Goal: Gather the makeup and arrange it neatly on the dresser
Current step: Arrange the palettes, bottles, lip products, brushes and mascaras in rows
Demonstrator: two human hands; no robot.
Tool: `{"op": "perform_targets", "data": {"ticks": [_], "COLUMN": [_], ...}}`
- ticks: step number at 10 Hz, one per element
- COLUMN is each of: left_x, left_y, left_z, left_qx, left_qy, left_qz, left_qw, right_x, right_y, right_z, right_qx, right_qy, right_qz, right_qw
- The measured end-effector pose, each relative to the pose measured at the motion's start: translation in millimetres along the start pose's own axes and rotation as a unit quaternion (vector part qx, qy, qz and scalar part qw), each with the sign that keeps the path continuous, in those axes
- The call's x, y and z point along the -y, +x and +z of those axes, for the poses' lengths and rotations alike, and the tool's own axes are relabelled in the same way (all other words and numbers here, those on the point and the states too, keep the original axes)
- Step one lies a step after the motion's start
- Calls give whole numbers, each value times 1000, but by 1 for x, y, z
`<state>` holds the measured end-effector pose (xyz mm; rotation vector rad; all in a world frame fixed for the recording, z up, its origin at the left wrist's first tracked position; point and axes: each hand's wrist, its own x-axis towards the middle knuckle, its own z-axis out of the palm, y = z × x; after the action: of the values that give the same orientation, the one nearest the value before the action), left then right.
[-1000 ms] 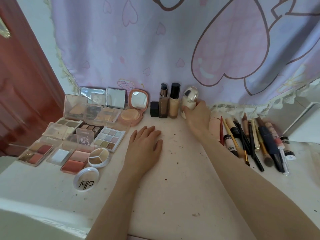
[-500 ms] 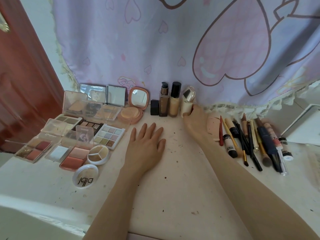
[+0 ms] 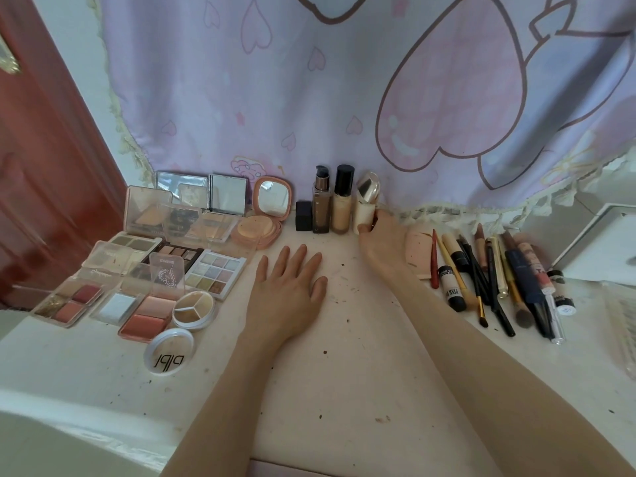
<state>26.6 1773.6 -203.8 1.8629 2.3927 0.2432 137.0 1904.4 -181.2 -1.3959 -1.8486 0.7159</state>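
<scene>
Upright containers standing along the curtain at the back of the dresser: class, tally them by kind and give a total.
Tall glass bottles: 2 (brown pump bottle, beige black-capped bottle)
Cream bottle with gold cap, gripped by the right hand: 1
Small black box: 1
Total: 4

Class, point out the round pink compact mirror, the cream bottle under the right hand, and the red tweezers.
Round pink compact mirror (image 3: 273,197), head view, mirror glass.
Cream bottle (image 3: 364,215), head view, lower body.
Red tweezers (image 3: 435,259), head view, mid-shaft.

We see R hand (image 3: 382,241) gripping cream bottle (image 3: 365,206) base at desk (image 3: 344,373) rear; L hand (image 3: 287,290) flat, palettes (image 3: 216,275) on its left, pencils (image 3: 495,280) far right.
</scene>
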Motion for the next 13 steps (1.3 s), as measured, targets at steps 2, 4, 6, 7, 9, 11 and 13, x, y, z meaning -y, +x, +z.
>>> {"op": "perform_targets", "data": {"ticks": [2, 4, 6, 7, 9, 11, 13], "left_x": [-2, -1, -1, 0, 0, 0, -1], "left_y": [-2, -1, -1, -1, -1, -1, -1], "left_z": [-1, -2, -1, -1, 0, 0, 0], "left_qx": [-1, 2, 0, 3, -9, -9, -12], "left_qy": [-2, -1, -3, -4, -9, -9, -10], "left_qz": [-4, -2, -1, 0, -1, 0, -2], "left_qw": [1000, 1000, 1000, 1000, 1000, 1000, 1000], "right_x": [3, 13, 21, 25, 29, 32, 3], "right_y": [-2, 1, 23, 28, 26, 26, 26], "right_z": [-2, -20, -23, -23, -26, -32, -42], "right_qx": [14, -20, -59, -65, -85, -132, -140], "right_qy": [14, 56, 25, 15, 17, 59, 19], "right_qz": [12, 14, -21, -19, -28, -43, -41], "right_qw": [1000, 998, 998, 998, 996, 989, 989]}}
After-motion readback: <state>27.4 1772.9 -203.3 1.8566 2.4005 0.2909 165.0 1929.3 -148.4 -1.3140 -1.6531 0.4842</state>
